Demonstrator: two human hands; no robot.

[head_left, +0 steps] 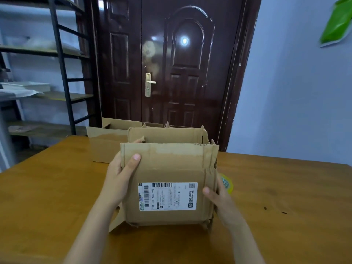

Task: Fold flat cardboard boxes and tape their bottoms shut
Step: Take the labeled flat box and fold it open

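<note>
Cardboard box (168, 180): stood on wooden surface (285, 197), shipping label (167, 196) facing the wearer. Left hand (122, 174) gripped its upper left edge; right hand (219, 197) gripped its lower right edge. Tape roll (226, 182): just behind right hand. Further boxes (106, 143): behind.

Matt, creased cardboard box (167, 168) on a smooth wooden table (276, 197); glossy door (171, 63) behind

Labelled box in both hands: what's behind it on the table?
Behind the labelled box, more open cardboard boxes stand on the table toward the door. At its right edge a yellow-green tape roll peeks out, mostly covered. The table directly behind is hidden.
</note>
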